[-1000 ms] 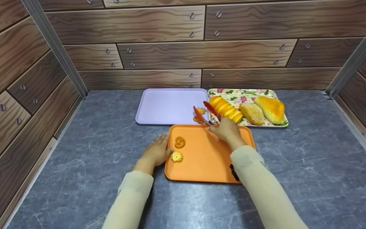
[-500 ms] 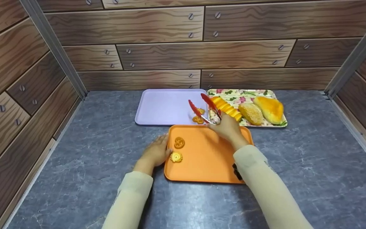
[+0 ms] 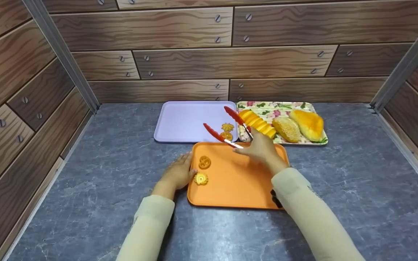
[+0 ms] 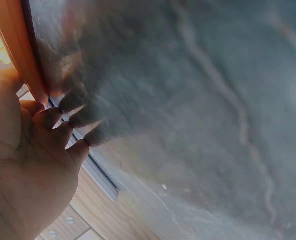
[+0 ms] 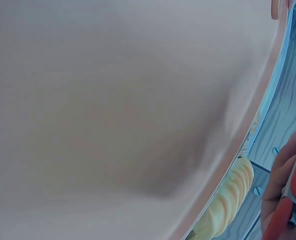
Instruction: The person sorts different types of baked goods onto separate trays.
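Note:
My right hand [image 3: 261, 146] holds red-tipped tongs [image 3: 215, 132] over the corner where the purple tray [image 3: 191, 119] meets the orange tray [image 3: 238, 188]. The tongs' arms are spread wide with nothing pinched between them. Below them on the purple tray lie a flower-shaped cookie [image 3: 227, 127] and a pretzel-shaped cookie [image 3: 226, 136], the latter partly hidden by one arm. My left hand [image 3: 178, 170] rests at the orange tray's left edge, thumb at the rim, fingers extended to the tabletop. Near that thumb sit another pretzel-shaped cookie [image 3: 204, 162] and a yellow-centred flower-shaped cookie [image 3: 201, 179].
A floral tray [image 3: 281, 106] stands at the back right, bearing a sliced yellow loaf [image 3: 258, 123], a seeded bun [image 3: 287, 129] and a golden bread piece [image 3: 307, 125]. Wood-patterned walls [image 3: 180, 61] enclose the grey marbled tabletop [image 3: 122, 145] at the back and sides.
The tongs have spread wider and swung left over the purple tray's corner, away from the pretzel-shaped cookie, which stays there beside the flower-shaped one. My left hand has stayed put.

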`<state>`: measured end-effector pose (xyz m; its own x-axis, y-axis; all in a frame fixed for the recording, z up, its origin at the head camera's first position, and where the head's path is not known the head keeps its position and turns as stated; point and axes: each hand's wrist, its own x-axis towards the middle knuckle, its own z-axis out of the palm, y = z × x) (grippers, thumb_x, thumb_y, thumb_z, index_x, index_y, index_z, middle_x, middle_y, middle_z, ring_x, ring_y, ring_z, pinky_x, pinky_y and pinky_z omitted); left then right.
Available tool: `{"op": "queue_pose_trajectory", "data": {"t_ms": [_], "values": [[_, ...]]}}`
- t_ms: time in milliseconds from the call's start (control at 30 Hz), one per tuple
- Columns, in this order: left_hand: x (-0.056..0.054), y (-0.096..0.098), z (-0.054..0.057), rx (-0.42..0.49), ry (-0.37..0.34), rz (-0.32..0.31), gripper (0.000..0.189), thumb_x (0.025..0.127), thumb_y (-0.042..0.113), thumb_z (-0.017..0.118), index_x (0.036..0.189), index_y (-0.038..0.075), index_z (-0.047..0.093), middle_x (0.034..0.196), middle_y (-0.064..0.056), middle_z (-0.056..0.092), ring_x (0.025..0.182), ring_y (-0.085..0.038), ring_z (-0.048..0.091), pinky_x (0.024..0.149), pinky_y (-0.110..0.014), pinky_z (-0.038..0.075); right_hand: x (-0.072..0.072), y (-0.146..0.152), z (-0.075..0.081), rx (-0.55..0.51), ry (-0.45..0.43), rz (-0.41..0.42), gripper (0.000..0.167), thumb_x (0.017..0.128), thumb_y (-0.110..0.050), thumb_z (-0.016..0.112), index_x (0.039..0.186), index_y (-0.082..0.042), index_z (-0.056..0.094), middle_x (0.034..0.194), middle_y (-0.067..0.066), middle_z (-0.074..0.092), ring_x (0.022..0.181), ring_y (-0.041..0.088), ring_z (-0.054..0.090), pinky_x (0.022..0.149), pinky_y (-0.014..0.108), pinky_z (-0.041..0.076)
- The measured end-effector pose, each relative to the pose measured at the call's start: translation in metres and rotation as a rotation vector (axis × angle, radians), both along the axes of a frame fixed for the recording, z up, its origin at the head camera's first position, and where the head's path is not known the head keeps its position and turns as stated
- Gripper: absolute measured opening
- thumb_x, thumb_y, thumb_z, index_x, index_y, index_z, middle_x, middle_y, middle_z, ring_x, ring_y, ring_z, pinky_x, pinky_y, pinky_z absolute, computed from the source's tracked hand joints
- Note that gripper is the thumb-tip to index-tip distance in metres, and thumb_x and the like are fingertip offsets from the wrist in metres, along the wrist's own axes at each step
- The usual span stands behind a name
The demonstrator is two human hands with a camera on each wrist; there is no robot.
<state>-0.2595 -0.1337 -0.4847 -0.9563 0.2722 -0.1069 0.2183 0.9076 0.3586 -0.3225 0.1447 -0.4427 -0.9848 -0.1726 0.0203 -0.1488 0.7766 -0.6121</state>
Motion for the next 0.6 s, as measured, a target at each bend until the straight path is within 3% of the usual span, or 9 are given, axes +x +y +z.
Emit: {"op": "queue_pose_trajectory", "data": {"t_ms": [133,267,300,533,600], "values": [[0.0,0.0,0.0,-0.003,-0.004,0.004,0.062,0.101,0.033,0.046,0.151,0.004,0.023,0.152,-0.016,0.028,0.141,-0.032,0.02,0.113,-0.045,0.019,0.003,0.001,0.0,-0.009,-0.009,0.033,0.107,0.067,-0.047,0.083,0.145,0.006,0.032,0.117,0.02,0.059,0.101,0.033,0.055,0.092,0.045,0.045],[-0.001,0.001,-0.001,-0.001,-0.012,0.014,0.062,0.101,0.034,0.045,0.151,0.005,0.023,0.153,-0.015,0.027,0.141,-0.031,0.019,0.114,-0.045,0.018,0.006,0.004,-0.001,-0.03,-0.01,0.08,0.096,0.065,-0.046,0.085,0.135,0.005,0.044,0.093,0.007,0.06,0.075,0.023,0.052,0.072,0.036,0.045],[-0.001,0.001,-0.001,-0.003,-0.012,0.015,0.062,0.101,0.034,0.045,0.151,0.005,0.023,0.153,-0.015,0.027,0.141,-0.031,0.019,0.114,-0.045,0.018,0.007,0.005,-0.002,-0.036,-0.014,0.093,0.091,0.065,-0.045,0.086,0.131,0.004,0.048,0.092,0.007,0.06,0.073,0.022,0.05,0.07,0.035,0.044],[-0.001,0.002,-0.001,-0.017,-0.012,0.025,0.061,0.101,0.034,0.045,0.151,0.005,0.024,0.153,-0.014,0.027,0.141,-0.03,0.02,0.114,-0.044,0.019,0.011,0.019,-0.006,-0.055,-0.037,0.201,0.103,0.067,-0.041,0.086,0.143,0.006,0.035,0.107,0.011,0.064,0.075,0.021,0.049,0.072,0.035,0.042],[-0.001,0.002,0.0,-0.015,-0.013,0.025,0.062,0.101,0.034,0.045,0.151,0.005,0.024,0.153,-0.014,0.027,0.141,-0.03,0.02,0.114,-0.044,0.019,0.012,0.023,-0.007,-0.055,-0.038,0.227,0.101,0.067,-0.04,0.086,0.141,0.006,0.037,0.11,0.012,0.064,0.076,0.022,0.049,0.071,0.036,0.043]]}}
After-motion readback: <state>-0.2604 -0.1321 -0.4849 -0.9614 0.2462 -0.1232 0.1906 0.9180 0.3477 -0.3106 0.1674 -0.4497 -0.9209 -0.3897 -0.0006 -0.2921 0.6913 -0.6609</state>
